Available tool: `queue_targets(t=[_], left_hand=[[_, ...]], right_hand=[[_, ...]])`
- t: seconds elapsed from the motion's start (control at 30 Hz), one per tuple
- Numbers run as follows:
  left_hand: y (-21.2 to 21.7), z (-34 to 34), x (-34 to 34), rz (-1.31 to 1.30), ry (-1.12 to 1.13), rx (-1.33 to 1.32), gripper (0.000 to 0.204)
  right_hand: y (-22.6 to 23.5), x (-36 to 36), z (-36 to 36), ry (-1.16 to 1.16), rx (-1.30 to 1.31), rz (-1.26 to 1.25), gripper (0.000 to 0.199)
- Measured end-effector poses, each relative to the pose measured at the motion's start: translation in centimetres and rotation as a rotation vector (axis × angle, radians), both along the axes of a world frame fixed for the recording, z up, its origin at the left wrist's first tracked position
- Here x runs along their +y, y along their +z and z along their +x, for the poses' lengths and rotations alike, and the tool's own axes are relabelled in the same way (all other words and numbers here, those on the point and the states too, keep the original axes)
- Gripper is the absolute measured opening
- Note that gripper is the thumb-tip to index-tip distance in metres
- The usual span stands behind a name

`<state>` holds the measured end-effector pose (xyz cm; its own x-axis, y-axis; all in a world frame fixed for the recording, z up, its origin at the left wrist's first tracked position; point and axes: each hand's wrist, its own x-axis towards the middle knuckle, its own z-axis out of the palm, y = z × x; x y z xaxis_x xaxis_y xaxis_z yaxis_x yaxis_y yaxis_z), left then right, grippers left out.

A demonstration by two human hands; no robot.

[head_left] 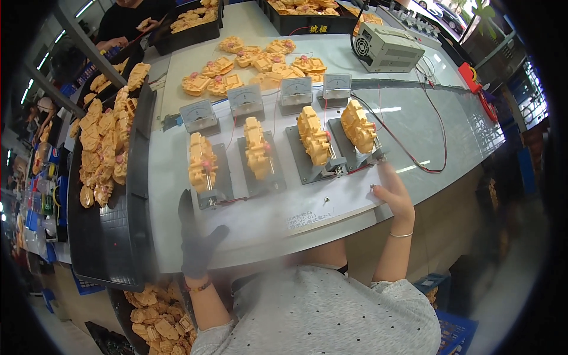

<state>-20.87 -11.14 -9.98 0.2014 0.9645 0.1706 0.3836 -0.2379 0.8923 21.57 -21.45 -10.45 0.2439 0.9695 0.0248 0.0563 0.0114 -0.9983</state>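
My left hand (198, 242), in a dark grey glove, lies open at the left end of a white test board (266, 222), its thumb spread from its fingers. The fingertips come near the leftmost yellow plastic gear-like housing (202, 164), which stands on a grey fixture. My bare right hand (393, 192) is at the board's right end, fingers stretched up towards the rightmost fixture, thumb at a small metal toggle switch (374, 188). Its fingertips are partly hidden. Three more yellow housings (257, 148) (313, 136) (358, 126) stand in line on fixtures. Behind them are several analog meters (245, 100).
Loose yellow housings (266, 62) lie in a pile behind the meters. A black tray (142, 177) of housings stands at the left. A grey power supply (389, 48) with red and black wires (441, 148) sits at the back right. A co-worker's hand (148, 25) shows at the far left.
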Motion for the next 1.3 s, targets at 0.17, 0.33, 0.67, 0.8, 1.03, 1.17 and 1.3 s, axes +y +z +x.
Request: queue_targets(t=[0.17,0.33,0.67,0.8,1.03,1.17,1.3], left_hand=[[1.2,0.8,-0.1,-0.062,0.04,0.034,0.087],[2.6,2.4,-1.6,0.085,0.229,0.237,0.067],[3.8,9.7,-1.1,0.606,-0.281,0.379,0.02],[3.4,9.3,-0.6,0.366,-0.345,0.354,0.023],[3.4,9.6,-0.7,0.396,-0.276,0.33,0.023],[3.7,9.7,-0.9,0.446,-0.261,0.351,0.018],[2.8,9.3,-1.2,0.52,-0.101,0.3,0.012]], right_hand=[[0.5,0.1,-0.3,-0.033,-0.079,-0.048,0.075],[1.5,0.0,-1.3,-0.172,-0.305,-0.075,0.069],[4.3,3.1,-9.4,0.124,-0.689,0.138,0.021],[3.6,3.2,-9.0,0.124,-0.566,0.153,0.019],[3.7,3.3,-9.8,0.014,-0.647,0.125,0.018],[3.5,3.3,-9.7,-0.016,-0.654,0.172,0.015],[3.4,3.1,-10.0,-0.041,-0.661,0.249,0.012]])
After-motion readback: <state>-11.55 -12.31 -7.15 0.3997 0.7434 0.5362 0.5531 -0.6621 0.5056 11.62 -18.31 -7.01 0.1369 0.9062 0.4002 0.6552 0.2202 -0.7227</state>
